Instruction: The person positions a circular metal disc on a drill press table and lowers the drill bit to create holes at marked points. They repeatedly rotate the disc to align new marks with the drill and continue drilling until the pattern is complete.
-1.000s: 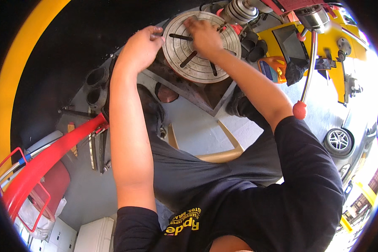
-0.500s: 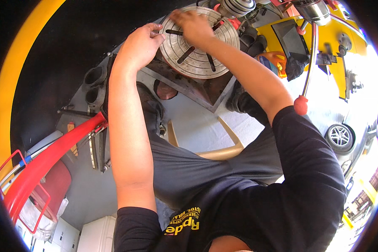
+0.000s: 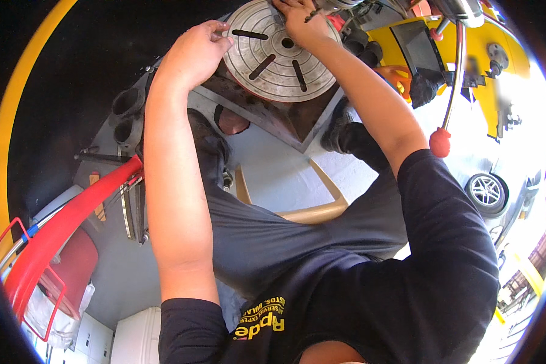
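Observation:
A round metal plate (image 3: 279,71) with ring grooves, radial slots and a centre hole lies in front of me, atop a dark metal base (image 3: 297,124). At its left rim is my left hand (image 3: 191,54), fingers curled and thumb and fingertips against the edge. My right hand (image 3: 306,24) reaches over the plate's far right part, fingers stretched toward the far rim; their tips are partly cut off by the frame. A small dark mark or scrap shows beside the right hand; I cannot make out what it is.
A metal lever with a red knob (image 3: 440,142) hangs at the right. Behind it stand a yellow surface (image 3: 467,48) and an orange container (image 3: 394,79). A red bar (image 3: 73,218) slants at the left. A tan chair frame (image 3: 312,212) sits between my legs.
My right hand has swept across the plate from its far left part to its far right. The left hand stays at the left rim. The whole view has shifted slightly.

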Available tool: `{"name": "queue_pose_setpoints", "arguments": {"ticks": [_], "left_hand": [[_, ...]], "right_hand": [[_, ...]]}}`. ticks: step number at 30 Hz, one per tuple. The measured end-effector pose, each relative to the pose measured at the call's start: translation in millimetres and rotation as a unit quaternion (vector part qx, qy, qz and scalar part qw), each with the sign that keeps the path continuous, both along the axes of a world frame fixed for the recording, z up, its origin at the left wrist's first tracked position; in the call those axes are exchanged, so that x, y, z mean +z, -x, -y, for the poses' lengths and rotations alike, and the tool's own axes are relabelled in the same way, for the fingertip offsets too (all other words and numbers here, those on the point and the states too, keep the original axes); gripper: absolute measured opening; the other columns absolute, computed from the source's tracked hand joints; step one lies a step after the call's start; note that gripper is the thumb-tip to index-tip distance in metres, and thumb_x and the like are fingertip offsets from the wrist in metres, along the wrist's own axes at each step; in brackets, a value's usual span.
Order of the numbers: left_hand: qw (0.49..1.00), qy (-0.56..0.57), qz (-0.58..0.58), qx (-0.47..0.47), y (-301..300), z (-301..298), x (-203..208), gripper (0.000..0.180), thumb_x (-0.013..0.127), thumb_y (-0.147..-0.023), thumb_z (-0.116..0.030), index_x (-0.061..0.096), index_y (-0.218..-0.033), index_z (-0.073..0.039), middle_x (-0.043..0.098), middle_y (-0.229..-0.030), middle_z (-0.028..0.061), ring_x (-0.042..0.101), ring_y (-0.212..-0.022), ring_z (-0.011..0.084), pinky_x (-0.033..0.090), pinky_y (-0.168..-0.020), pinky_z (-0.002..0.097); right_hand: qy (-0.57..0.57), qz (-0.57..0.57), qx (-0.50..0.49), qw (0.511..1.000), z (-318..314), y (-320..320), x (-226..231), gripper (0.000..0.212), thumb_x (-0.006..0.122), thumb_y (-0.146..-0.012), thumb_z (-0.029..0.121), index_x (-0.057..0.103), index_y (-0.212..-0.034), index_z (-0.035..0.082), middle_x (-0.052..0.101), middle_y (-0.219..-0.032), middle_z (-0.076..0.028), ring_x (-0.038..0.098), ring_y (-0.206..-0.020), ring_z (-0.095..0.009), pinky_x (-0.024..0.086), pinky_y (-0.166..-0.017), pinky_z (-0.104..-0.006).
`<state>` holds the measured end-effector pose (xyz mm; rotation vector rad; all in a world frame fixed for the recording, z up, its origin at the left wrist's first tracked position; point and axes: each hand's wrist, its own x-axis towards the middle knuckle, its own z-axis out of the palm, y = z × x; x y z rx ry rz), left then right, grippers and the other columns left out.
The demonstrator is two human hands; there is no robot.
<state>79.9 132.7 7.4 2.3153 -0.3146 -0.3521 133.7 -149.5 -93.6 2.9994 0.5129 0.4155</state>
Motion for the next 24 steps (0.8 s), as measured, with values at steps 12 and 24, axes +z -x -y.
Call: {"name": "queue_pose_setpoints", "arguments": {"ticks": [12,24], "left_hand": [[1.0,0.008,-0.026,0.001,6,19,6,0.044,0.066,-0.099,-0.029,0.068,-0.136,-0.005,0.074,-0.122,0.023,0.072,-0.115,0.0373,0.053,-0.102,0.0417],[0.997,-0.046,0.032,-0.047,-10,17,-28,0.046,0.066,-0.1,-0.027,0.065,-0.138,-0.002,0.075,-0.117,0.0229,0.072,-0.11,0.0353,0.053,-0.097,0.0397]], "right_hand": [[-0.016,-0.032,-0.128,0.991,33,60,4,0.046,0.059,-0.088,0.008,0.074,-0.13,0.019,0.066,-0.142,-0.003,0.056,-0.133,-0.029,0.049,-0.103,-0.0511],[-0.078,-0.189,0.033,0.978,20,0,33,0.054,0.056,-0.094,0.012,0.058,-0.148,0.016,0.06,-0.147,-0.017,0.064,-0.124,-0.038,0.053,-0.102,-0.048]]}}
